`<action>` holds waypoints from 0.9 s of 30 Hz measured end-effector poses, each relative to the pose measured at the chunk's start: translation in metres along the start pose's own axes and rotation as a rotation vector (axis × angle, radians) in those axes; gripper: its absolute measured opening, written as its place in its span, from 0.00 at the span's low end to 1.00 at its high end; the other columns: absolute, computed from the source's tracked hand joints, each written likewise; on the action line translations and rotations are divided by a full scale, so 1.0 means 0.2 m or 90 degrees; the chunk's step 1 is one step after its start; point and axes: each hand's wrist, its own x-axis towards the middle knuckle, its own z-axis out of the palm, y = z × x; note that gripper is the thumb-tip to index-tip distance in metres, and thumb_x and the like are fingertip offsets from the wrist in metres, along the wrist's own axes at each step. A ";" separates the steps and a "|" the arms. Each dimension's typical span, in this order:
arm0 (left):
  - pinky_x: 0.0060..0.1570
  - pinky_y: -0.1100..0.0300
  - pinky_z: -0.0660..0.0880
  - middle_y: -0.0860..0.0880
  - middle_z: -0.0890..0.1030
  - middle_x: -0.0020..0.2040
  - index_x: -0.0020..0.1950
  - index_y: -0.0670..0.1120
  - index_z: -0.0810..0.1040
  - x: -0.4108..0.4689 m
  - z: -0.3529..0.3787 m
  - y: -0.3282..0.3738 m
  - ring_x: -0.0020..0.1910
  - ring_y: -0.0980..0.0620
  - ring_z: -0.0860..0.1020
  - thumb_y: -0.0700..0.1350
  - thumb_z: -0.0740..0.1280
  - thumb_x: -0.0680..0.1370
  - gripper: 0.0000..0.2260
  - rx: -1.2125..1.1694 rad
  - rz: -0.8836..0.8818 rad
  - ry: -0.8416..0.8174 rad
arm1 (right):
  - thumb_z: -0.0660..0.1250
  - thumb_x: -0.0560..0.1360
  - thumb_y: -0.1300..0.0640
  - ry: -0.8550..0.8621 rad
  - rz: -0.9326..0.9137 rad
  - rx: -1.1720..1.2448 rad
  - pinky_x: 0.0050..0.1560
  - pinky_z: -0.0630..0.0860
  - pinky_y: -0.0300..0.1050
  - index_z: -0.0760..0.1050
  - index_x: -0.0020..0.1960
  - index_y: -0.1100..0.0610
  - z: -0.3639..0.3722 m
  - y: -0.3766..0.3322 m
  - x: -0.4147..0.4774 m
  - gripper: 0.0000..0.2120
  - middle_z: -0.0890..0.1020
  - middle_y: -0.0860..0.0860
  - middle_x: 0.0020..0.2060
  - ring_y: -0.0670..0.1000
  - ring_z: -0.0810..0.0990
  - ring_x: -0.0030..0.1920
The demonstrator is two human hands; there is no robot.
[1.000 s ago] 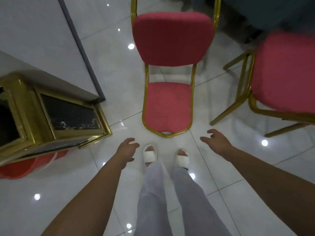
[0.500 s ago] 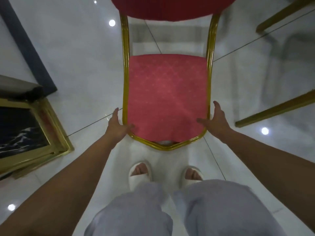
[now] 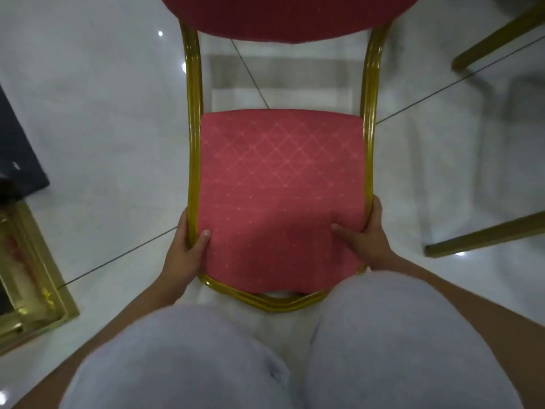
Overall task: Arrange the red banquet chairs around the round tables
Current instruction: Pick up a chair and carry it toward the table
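A red banquet chair [image 3: 280,187] with a gold metal frame stands on the white tiled floor right in front of me, its seat facing me and its red backrest cut off by the top edge. My left hand [image 3: 184,252] grips the left side of the seat frame, thumb on the red cushion and fingers under the rail. My right hand [image 3: 364,236] grips the right side the same way. My bent knees in light grey trousers fill the bottom of the view and hide the seat's front right corner.
Gold legs of a second chair [image 3: 483,236] stand at the right, with another leg [image 3: 498,33] at the top right. A gold-framed cabinet [image 3: 35,278] sits low at the left edge, and a dark panel [image 3: 17,152] lies behind it.
I have bent lower and closer to the chair. Both hands went from hanging free, to touching the seat sides, to gripping the seat frame with thumbs on the cushion.
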 end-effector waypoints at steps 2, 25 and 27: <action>0.58 0.50 0.77 0.63 0.76 0.64 0.73 0.68 0.60 -0.02 -0.04 0.09 0.60 0.61 0.77 0.52 0.67 0.79 0.26 -0.002 -0.051 -0.046 | 0.83 0.62 0.54 -0.056 0.085 -0.010 0.48 0.78 0.50 0.52 0.74 0.40 -0.03 -0.12 -0.01 0.53 0.74 0.42 0.58 0.53 0.77 0.60; 0.39 0.54 0.77 0.46 0.76 0.60 0.73 0.59 0.66 -1.93 -1.05 2.18 0.49 0.46 0.79 0.45 0.69 0.78 0.26 0.121 -0.315 -0.020 | 0.64 0.80 0.50 -0.172 0.251 -0.161 0.55 0.78 0.57 0.61 0.75 0.55 -1.03 -1.94 -2.10 0.26 0.74 0.56 0.66 0.60 0.77 0.61; 0.39 0.56 0.75 0.45 0.79 0.55 0.70 0.56 0.70 -1.94 -1.13 2.35 0.45 0.47 0.78 0.40 0.69 0.77 0.23 0.087 -0.308 -0.021 | 0.64 0.80 0.53 -0.156 0.252 -0.144 0.42 0.77 0.49 0.66 0.69 0.53 -1.08 -2.09 -2.14 0.19 0.78 0.53 0.56 0.55 0.79 0.50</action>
